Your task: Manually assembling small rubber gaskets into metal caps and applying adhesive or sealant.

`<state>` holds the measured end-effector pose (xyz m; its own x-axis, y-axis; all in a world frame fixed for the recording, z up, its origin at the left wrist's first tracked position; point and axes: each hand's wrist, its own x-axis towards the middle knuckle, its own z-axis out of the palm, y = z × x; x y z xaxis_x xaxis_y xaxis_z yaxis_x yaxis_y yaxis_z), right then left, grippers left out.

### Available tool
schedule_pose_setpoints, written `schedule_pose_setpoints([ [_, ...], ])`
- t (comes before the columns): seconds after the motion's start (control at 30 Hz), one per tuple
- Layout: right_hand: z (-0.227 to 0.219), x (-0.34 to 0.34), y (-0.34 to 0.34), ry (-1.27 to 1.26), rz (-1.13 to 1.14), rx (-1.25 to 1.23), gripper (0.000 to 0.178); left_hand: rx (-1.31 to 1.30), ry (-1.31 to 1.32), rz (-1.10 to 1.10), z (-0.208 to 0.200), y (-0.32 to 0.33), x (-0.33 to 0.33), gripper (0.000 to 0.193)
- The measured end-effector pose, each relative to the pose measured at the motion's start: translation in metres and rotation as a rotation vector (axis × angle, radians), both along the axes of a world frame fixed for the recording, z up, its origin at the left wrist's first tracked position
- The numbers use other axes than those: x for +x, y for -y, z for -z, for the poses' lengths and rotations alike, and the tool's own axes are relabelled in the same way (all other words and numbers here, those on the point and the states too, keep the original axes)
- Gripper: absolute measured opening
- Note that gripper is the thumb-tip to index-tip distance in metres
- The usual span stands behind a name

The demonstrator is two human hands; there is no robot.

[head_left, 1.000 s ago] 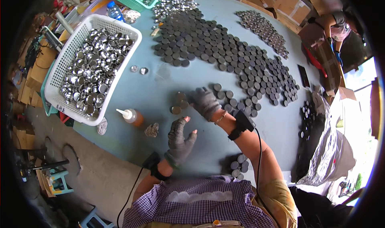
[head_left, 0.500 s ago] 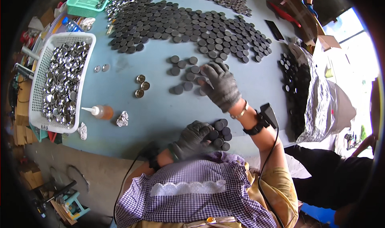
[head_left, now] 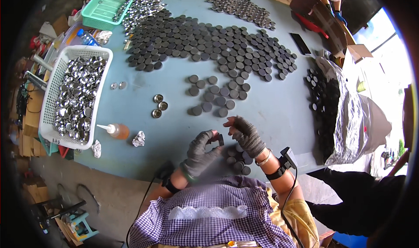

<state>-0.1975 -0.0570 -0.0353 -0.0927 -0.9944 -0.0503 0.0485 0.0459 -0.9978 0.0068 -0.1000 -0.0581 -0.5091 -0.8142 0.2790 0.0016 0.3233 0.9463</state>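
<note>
In front of me, my left hand (head_left: 201,155), in a grey fingerless glove, pinches a small black round cap (head_left: 221,139) held on edge between thumb and fingertips. My right hand (head_left: 248,138), gloved the same way, hovers just right of it with bent fingers apart; I see nothing between them. Beneath and beside both hands lies a small pile of black round caps (head_left: 238,160) at the table's near edge. Farther out, a loose group of similar caps (head_left: 214,89) lies flat. Left of that group sit three shiny metal caps (head_left: 163,106), hollow side up.
A broad field of dark caps (head_left: 187,38) covers the table's far part. On the left stand a white basket (head_left: 109,58) of metal caps, a nozzle bottle (head_left: 118,131) and a green basket (head_left: 87,21). A phone (head_left: 300,43) and a foil-lined bag (head_left: 349,112) lie right.
My right hand has drawn back from the loose caps toward my left hand. My left hand has lifted off the near pile with a cap in its fingertips. The view has shifted slightly.
</note>
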Motion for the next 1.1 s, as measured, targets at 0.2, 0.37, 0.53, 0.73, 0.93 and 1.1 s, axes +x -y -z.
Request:
schedule_pose_setpoints([
  [0.2, -0.014, 0.019, 0.021, 0.068, -0.160, 0.017, 0.052, -0.082, 0.032, -0.127, -0.007, 0.015, 0.016, 0.058],
  [0.37, -0.034, 0.022, 0.030, -0.136, -0.285, 0.344, 0.035, -0.082, 0.009, -0.231, -0.003, 0.024, 0.029, 0.057],
  [0.53, -0.030, 0.044, 0.053, 0.011, -0.224, 0.310, 0.029, -0.106, 0.020, -0.318, 0.003, 0.038, 0.041, 0.054],
  [0.73, -0.007, 0.081, 0.102, 0.021, -0.394, 0.182, 0.032, -0.236, 0.130, -0.397, 0.005, 0.053, 0.063, 0.057],
  [0.93, 0.000, 0.125, 0.173, -0.554, -0.336, -0.191, 0.026, -0.115, 0.109, -0.603, -0.001, 0.059, 0.093, 0.062],
  [1.1, 0.035, 0.140, 0.208, -1.086, -0.351, -0.296, 0.026, -0.106, 0.128, -0.611, 0.005, 0.051, 0.095, 0.056],
])
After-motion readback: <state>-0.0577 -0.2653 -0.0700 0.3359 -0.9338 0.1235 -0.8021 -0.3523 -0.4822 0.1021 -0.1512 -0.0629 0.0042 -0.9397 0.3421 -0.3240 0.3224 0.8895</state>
